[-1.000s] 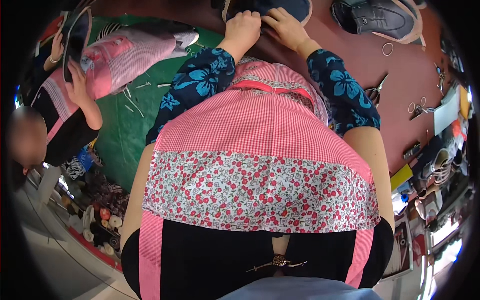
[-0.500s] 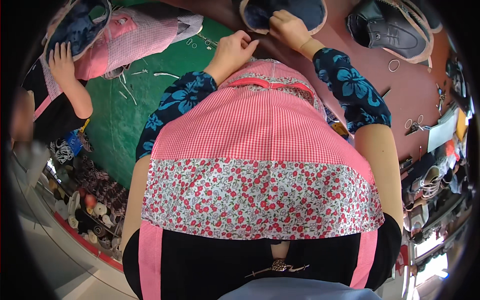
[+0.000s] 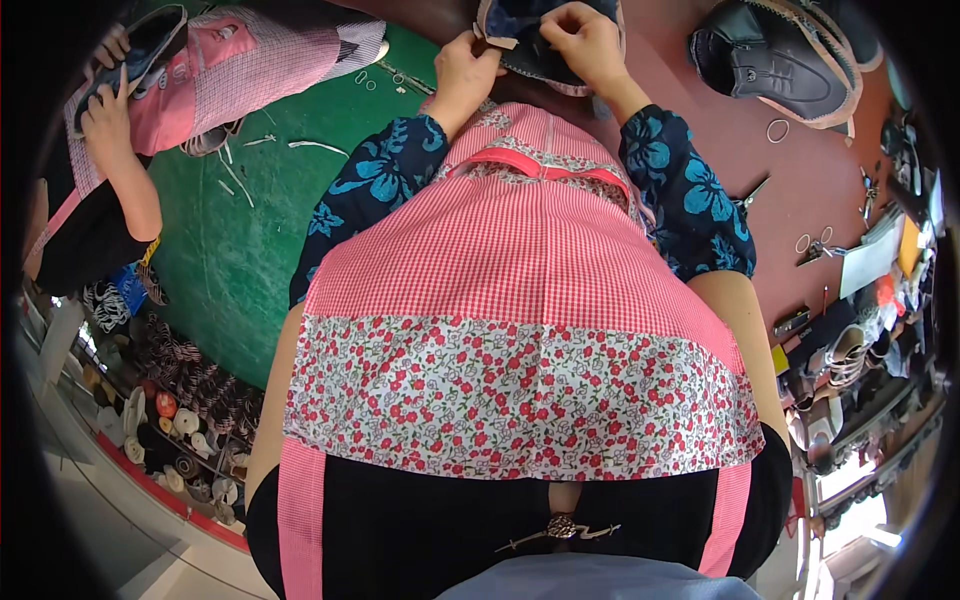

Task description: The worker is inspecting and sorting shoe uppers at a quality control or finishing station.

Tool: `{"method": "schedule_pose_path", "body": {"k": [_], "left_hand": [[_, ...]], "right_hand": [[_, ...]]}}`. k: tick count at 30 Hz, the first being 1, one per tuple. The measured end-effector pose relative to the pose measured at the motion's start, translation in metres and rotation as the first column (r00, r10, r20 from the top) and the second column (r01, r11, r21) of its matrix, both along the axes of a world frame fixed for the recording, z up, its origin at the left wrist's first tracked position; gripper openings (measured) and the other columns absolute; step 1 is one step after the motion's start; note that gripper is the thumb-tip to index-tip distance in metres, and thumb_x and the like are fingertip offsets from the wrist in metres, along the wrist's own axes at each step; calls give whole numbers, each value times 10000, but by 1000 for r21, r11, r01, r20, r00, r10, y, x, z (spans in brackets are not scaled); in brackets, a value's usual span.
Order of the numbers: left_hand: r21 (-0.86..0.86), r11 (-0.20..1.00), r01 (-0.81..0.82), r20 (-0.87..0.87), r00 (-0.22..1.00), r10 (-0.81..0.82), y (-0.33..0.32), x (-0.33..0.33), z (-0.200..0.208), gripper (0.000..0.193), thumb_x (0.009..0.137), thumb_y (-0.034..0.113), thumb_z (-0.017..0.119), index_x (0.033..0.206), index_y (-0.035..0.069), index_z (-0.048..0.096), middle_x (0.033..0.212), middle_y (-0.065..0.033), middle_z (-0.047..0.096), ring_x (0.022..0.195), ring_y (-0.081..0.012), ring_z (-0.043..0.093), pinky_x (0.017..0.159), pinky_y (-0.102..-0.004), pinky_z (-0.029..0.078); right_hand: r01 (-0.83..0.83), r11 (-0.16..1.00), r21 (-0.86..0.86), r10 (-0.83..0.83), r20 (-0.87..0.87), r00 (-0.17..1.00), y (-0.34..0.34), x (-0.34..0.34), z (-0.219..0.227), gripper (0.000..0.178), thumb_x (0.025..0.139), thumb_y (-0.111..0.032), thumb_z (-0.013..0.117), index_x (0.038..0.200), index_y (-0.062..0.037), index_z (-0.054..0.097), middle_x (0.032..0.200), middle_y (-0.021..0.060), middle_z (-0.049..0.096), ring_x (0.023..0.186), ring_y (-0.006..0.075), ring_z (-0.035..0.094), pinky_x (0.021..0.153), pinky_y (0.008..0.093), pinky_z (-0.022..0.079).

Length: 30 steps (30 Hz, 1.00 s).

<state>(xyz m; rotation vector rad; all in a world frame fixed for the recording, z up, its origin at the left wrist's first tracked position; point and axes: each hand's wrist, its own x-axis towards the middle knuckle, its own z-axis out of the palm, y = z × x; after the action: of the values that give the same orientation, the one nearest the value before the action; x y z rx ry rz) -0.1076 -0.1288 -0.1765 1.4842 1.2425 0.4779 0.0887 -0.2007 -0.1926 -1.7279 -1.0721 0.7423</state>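
Note:
At the top of the view lies a dark shoe upper with a dark fuzzy lining and a tan edge; part of it is cut off by the frame. My left hand is closed on its near left edge, beside a small tan flap. Over the upper's opening is my right hand, its thumb and fingertips pinched together. Whatever is in that pinch is too small to make out. Both forearms wear dark sleeves with blue flowers, and a pink checked apron covers my lap.
More black shoe uppers lie on the brown tabletop at right, near scissors and a pale ring. At left, a co-worker's hands hold another dark upper. White lace scraps lie on the green surface.
My left hand has moved up onto the upper's edge and closed there. The upper has turned and shifted slightly left. The co-worker's second hand has come into view on their upper.

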Motion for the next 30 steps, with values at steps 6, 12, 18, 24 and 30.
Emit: {"method": "schedule_pose_path", "body": {"k": [6,12,18,24,30], "left_hand": [[169,985,16,-136,991,8,11,7,7,374,866,270,833,1047,-50,767,964,-286,779,1022,-474,767,835,-488,604],[35,996,-84,-36,996,85,3,16,-12,280,944,169,789,1050,-90,782,940,-187,827,870,-234,794,762,-415,594],[-91,990,-104,-27,994,102,2,17,17,212,944,103,752,1027,-91,768,907,-158,808,868,-228,786,761,-397,598],[-315,938,-142,42,986,163,5,18,14,226,962,93,729,1075,-101,757,949,-147,814,889,-227,777,781,-404,587],[9,1000,-1,-58,998,1,11,17,16,230,1003,124,711,998,-104,743,867,-169,793,676,-204,763,589,-389,605]], "right_hand": [[-30,999,-14,27,-175,984,-12,-33,24,183,941,-157,812,1032,-4,767,927,46,742,824,115,678,754,285,556],[-62,994,94,26,343,939,-14,-38,42,541,816,-200,773,1310,-25,639,1228,194,655,1192,425,609,1067,482,509],[-61,998,23,49,348,936,-5,-38,44,606,821,-295,735,1363,-40,642,1228,190,647,1187,403,613,1031,489,544],[11,996,-93,34,476,879,3,-38,42,660,879,-337,731,1439,-14,601,1291,200,643,1248,403,614,1063,473,545],[24,996,-83,18,468,884,1,-41,48,649,848,-362,756,1384,-15,643,1280,166,635,1239,370,607,984,509,563]]}}
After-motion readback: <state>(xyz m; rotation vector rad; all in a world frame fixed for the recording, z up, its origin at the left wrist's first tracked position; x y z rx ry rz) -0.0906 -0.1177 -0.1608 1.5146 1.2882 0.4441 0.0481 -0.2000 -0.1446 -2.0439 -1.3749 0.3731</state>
